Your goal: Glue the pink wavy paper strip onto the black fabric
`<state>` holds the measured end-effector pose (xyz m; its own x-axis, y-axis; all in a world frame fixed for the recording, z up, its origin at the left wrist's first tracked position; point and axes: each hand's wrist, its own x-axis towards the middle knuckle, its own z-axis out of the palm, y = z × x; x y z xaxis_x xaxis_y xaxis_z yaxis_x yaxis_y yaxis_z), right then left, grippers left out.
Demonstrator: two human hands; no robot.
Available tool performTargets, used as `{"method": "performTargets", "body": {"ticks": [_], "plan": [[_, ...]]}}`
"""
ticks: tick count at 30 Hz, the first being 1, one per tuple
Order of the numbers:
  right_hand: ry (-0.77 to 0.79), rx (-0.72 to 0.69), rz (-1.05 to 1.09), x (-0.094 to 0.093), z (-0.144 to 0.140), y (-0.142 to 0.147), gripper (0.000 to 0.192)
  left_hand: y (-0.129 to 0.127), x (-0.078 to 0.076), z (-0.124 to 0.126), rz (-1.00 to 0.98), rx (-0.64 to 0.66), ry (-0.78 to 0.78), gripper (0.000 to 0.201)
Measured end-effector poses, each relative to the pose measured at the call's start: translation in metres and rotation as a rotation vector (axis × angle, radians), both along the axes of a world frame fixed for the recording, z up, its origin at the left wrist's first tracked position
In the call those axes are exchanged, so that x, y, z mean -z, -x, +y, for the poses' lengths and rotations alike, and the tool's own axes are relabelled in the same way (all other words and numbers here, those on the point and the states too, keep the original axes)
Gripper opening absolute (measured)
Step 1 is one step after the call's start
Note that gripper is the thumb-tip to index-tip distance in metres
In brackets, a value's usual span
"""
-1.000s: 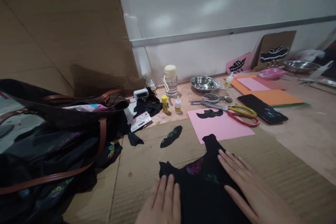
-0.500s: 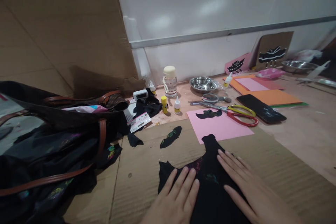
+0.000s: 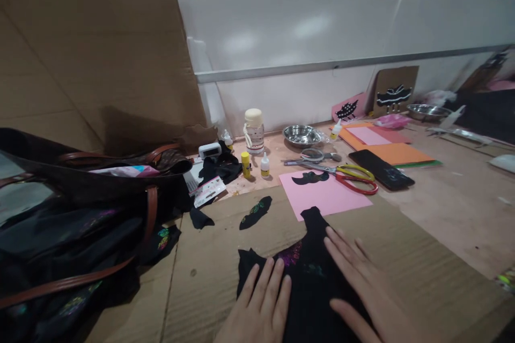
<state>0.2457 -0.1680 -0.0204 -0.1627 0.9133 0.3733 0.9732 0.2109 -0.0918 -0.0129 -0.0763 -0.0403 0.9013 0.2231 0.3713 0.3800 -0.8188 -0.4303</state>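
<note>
A black fabric cutout (image 3: 309, 273) with pink and green glitter patches lies on a sheet of corrugated cardboard (image 3: 402, 257). My left hand (image 3: 261, 305) rests flat on the cutout's left part, fingers spread a little. My right hand (image 3: 362, 289) lies flat on its right part, fingers pointing up and left. Neither hand grips anything. Beyond the cutout a pink paper sheet (image 3: 325, 195) carries a small black shape (image 3: 309, 177). A small black fabric piece (image 3: 255, 213) with glitter lies to the left.
A dark bag with brown straps (image 3: 80, 214) fills the left. Yellow-and-red-handled scissors (image 3: 346, 174), a black phone (image 3: 380, 169), a steel bowl (image 3: 301, 135), a jar (image 3: 253, 131) and small glue bottles (image 3: 263, 166) stand behind. Orange sheets (image 3: 394, 153) lie at right; upright cardboard (image 3: 96, 59) at back left.
My left hand slid to the right and forward onto the black cutout. My right hand stayed on it. The view tilted up slightly.
</note>
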Motion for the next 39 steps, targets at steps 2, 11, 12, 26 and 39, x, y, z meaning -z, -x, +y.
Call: {"method": "performTargets", "body": {"ticks": [2,11,12,26,39], "plan": [[0.046,-0.118,0.011,-0.013,0.001,0.020,0.085,0.001,0.002,0.001,0.028,0.006,0.005,0.040],[0.338,-0.259,0.073,-0.004,0.020,0.068,0.073,0.001,0.006,0.006,0.053,0.080,-0.015,0.054],[0.358,-0.252,0.102,-0.005,0.019,0.066,0.075,0.001,0.005,0.005,0.043,0.066,-0.013,0.052],[0.514,0.108,0.192,-0.010,0.024,-0.006,0.068,0.003,0.006,0.004,0.030,0.050,-0.020,0.041],[0.199,-0.193,0.080,-0.012,0.008,0.030,0.088,-0.001,0.018,0.003,-0.026,0.018,-0.035,0.039]]}}
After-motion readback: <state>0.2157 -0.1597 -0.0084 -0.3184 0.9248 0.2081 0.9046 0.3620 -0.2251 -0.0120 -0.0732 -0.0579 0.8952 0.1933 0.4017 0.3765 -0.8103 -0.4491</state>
